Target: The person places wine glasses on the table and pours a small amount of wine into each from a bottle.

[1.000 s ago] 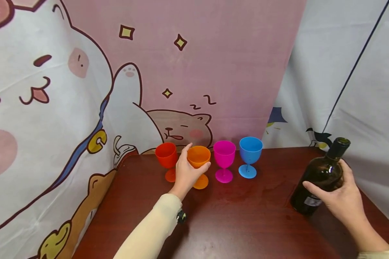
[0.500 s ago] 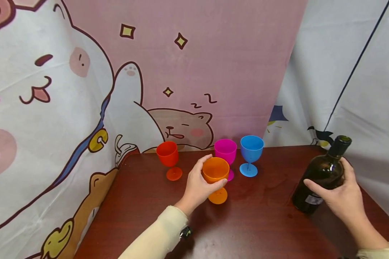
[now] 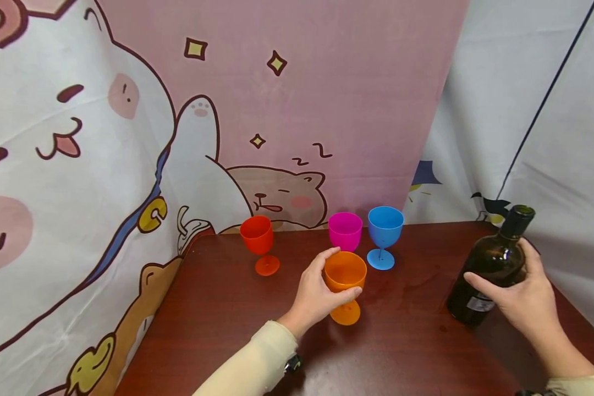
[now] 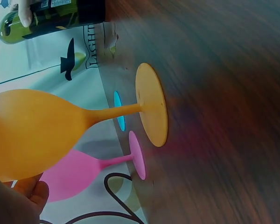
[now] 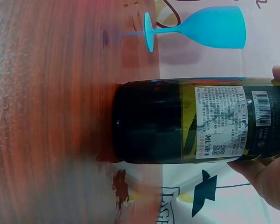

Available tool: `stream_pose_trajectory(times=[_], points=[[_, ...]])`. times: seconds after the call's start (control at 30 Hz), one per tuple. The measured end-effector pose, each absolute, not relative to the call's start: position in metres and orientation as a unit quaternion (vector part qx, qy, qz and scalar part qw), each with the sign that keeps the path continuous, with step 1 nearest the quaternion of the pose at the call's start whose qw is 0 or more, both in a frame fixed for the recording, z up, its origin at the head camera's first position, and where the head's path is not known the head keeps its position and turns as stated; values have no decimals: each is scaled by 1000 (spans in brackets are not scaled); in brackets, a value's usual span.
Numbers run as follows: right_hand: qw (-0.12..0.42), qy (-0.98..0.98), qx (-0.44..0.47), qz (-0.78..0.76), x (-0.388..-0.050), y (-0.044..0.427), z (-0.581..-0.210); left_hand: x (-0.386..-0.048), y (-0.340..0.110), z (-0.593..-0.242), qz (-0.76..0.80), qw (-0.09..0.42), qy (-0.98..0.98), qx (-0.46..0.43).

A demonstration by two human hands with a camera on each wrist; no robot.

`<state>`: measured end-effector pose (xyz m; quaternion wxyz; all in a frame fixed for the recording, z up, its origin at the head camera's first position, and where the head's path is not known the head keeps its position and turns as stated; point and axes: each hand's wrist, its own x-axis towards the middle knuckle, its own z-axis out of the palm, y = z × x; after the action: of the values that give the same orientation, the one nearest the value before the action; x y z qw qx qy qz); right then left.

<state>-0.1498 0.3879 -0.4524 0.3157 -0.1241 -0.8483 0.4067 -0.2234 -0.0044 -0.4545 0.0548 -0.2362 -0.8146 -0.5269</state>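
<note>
My left hand (image 3: 318, 294) grips the bowl of an orange plastic goblet (image 3: 345, 270), thumb on the near side. The goblet is upright, and its round foot (image 4: 151, 105) is low over the tabletop; whether it touches, I cannot tell. At the right, my right hand (image 3: 527, 300) holds a dark green glass wine bottle (image 3: 492, 264) round its body. The bottle has no cork in its mouth, and its label (image 5: 221, 122) faces the right wrist camera. Behind the orange goblet stands a magenta goblet (image 3: 345, 231), partly hidden. A blue goblet (image 3: 385, 226) is to its right, a red goblet (image 3: 258, 235) further left.
All of this is on a dark red-brown wooden table (image 3: 218, 330). A cloth backdrop (image 3: 356, 99) with cartoon animals rises right behind the table's far edge. White cloth (image 3: 574, 192) with a dark line hangs along the right side.
My left hand has brought the orange goblet out of the row, towards me and to the right, in front of the magenta one. The right hand and the bottle have hardly moved.
</note>
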Motion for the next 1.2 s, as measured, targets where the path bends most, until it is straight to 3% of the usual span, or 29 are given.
stream_pose_trajectory(times=[0.2,0.37,0.63,0.9,1.2], points=[[282,-889,-97,347,-155,381,-443,-225,-4,-453,-530,44,-815,-228],[267,-921,-12,284,-161,374,-432,-225,-3,-455,-533,34,-815,-225],[297,-931,143,156,-175,359,-410,-226,-4,-457,-543,29,-810,-220],[290,-933,199,82,-182,347,-378,-225,-3,-455,-555,7,-808,-198],[317,-908,275,15,-191,335,-364,-224,-4,-452,-566,-5,-803,-188]])
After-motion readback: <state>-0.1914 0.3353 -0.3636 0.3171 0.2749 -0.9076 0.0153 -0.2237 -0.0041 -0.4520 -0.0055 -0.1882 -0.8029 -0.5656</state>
